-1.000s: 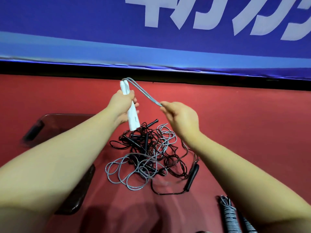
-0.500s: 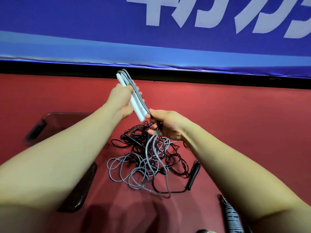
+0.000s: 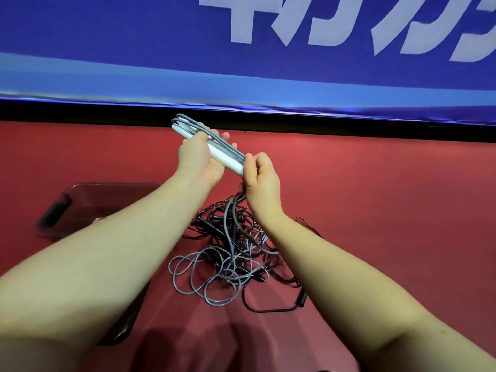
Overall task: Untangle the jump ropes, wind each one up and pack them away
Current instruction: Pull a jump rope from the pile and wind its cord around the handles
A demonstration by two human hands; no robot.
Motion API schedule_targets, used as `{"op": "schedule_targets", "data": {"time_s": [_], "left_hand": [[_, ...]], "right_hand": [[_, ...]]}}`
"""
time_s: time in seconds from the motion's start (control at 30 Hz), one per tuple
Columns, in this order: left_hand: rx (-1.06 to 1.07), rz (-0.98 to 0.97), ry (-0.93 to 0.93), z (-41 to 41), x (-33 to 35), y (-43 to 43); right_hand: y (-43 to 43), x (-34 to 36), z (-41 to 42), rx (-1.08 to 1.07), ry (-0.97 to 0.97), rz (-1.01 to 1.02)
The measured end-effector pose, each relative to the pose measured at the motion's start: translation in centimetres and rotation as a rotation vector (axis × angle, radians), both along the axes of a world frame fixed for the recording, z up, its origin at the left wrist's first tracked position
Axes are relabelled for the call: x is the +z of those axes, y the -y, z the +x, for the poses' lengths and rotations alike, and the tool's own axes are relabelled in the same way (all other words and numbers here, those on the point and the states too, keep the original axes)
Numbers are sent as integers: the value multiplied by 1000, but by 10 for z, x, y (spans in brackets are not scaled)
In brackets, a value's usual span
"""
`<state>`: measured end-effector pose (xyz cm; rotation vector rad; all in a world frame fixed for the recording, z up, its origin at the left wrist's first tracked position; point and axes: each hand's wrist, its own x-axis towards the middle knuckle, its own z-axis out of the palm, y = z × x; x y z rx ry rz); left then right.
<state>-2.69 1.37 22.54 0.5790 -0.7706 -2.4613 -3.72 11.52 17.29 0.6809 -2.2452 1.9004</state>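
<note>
My left hand (image 3: 197, 159) grips the white handles (image 3: 224, 158) of the grey jump rope, held tilted above the floor. Loops of grey cord (image 3: 200, 128) lie lengthwise along the handles. My right hand (image 3: 259, 179) holds the grey cord at the handles' lower end, and the cord hangs down from it. The rest of the grey rope (image 3: 204, 275) lies coiled on the red floor, tangled with a black jump rope (image 3: 222, 226). One black handle (image 3: 302, 298) sticks out beside my right forearm.
A dark translucent bin (image 3: 57, 210) stands on the floor to the left, partly hidden by my left forearm. A blue banner with white lettering (image 3: 268, 49) runs along the back. Red floor (image 3: 389, 197) stretches to the right.
My right hand has carried the grey cord from below the handles up around their lower end, laying another turn. The handles have tilted flatter in my left hand. The camera view shifted slightly.
</note>
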Motion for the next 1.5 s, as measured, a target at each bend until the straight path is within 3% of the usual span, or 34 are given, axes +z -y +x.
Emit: {"op": "schedule_targets", "data": {"time_s": [0.2,0.3,0.5,0.67,0.8,0.97,1.1,1.23,1.37,1.5], "left_hand": [[-138,74,22,-3,11,-7],[-359,-56,132,1,14,-10],[-271,-112,142,9,11,0],[-312,-267,159,14,12,3],[-288,-229,136,12,13,-7],[-257,-60,161,10,3,-10],[-227,-116,171,8,0,-15],[-188,-171,183,3,1,-16],[-224,-186,191,2,-2,-19],[-249,-180,189,5,-3,-23]], "right_hand": [[-13,6,-18,-96,-105,-10],[-28,14,-33,-127,-112,40],[-52,29,-35,142,-289,435],[-51,38,-38,-8,-276,660],[-47,33,-33,-77,-270,823],[-48,28,-38,-57,-228,767],[-52,33,-45,104,-73,599],[-56,43,-53,130,40,494],[-55,37,-52,81,4,686],[-51,33,-44,44,49,725]]}}
